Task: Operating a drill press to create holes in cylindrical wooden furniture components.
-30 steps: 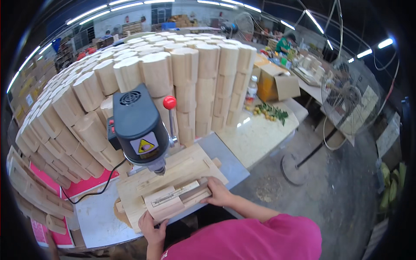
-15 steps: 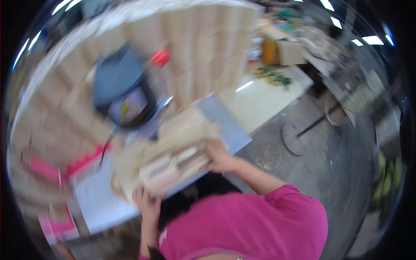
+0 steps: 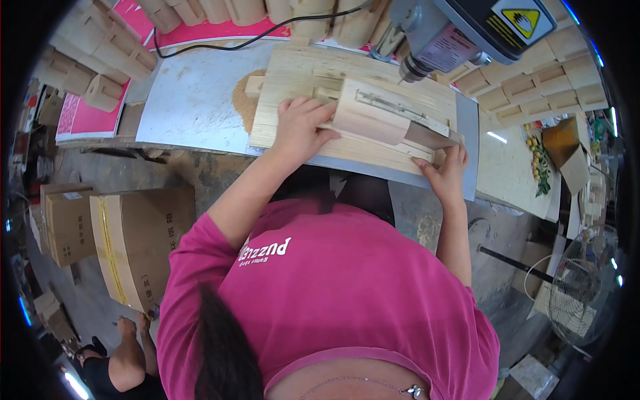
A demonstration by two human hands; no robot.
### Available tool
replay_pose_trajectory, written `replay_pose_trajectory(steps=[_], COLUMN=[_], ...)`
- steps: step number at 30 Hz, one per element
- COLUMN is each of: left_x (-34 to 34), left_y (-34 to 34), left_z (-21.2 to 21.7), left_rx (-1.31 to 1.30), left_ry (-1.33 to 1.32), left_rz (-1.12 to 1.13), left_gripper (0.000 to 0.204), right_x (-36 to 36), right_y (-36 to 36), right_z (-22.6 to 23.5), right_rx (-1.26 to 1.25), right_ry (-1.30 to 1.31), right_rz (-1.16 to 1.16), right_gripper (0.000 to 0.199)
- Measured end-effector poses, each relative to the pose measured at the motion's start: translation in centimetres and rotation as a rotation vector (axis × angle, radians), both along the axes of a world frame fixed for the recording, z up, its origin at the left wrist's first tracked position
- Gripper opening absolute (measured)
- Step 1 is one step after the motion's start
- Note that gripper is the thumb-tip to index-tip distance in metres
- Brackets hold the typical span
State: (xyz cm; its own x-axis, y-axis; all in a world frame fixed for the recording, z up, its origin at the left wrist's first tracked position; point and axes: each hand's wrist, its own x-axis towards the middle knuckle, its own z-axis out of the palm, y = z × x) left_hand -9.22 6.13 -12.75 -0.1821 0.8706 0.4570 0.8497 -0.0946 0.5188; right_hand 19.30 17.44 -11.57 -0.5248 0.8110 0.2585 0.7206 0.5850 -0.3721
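Note:
A pale, rounded wooden block [image 3: 368, 121] with a long slot along its top lies lengthwise on a plywood board [image 3: 287, 77]. My left hand [image 3: 303, 130] grips its left end, the fingers over the top and the thumb along the near side. At the other end, my right hand [image 3: 445, 175] holds the right end of a wooden holder [image 3: 430, 138] that continues from the block. Its thumb is on the near side and its fingers curl round the end. Just beyond hangs the chuck of a bench drill [image 3: 415, 69], its tip apart from the block.
Sawdust [image 3: 244, 100] and a small wood offcut [image 3: 255, 85] lie beside the board. A black cable [image 3: 233, 47] crosses the back of the table. Stacked wooden cylinders [image 3: 103, 92] stand around. Cardboard boxes [image 3: 143, 233], another person [image 3: 130, 363] and a fan [image 3: 573, 293] are on the floor.
The view has swung, bringing the drill to the upper right, and the blur has cleared. Both hands stay on the wooden pieces, with the left hand now over the block's left end.

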Motion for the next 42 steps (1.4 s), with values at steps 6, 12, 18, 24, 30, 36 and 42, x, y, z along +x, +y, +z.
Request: replay_pose_trajectory(steps=[6,12,18,24,30,36,42], left_x=[-1.5,-1.5,-1.4,-0.5,-0.3,-1.0,-1.4], left_y=[1.8,1.7,0.5,1.0,0.6,0.7,1.4], left_z=[-1.0,-1.3,-0.7,-0.2,-0.1,-0.5,-0.8], left_rx=[0.07,0.033,-0.025,-0.032,-0.068,0.002,-0.055], left_ry=[0.048,-0.017,-0.11,-0.205,-0.497,-0.173,-0.184], left_rz=[0.052,-0.003,-0.007,0.019,0.017,0.029,0.005], left_gripper=[0.036,0.042,0.049,0.057,0.067,0.063,0.057], right_x=[-0.2,-0.7,-2.1,-2.6,-2.6,-3.1,-3.9], right_y=[2.7,3.9,3.5,2.1,2.4,2.3,2.2], right_z=[-2.1,-1.4,-0.6,0.5,-1.6,-0.7,-0.7], right_rx=[0.127,0.047,-0.086,-0.118,-0.15,-0.095,-0.072], right_ry=[0.033,-0.09,0.034,0.221,0.476,0.319,0.377], right_rz=[0.007,-0.123,-0.052,0.018,0.075,0.054,0.004], right_gripper=[0.086,0.089,0.071,0.064,0.068,0.069,0.071])
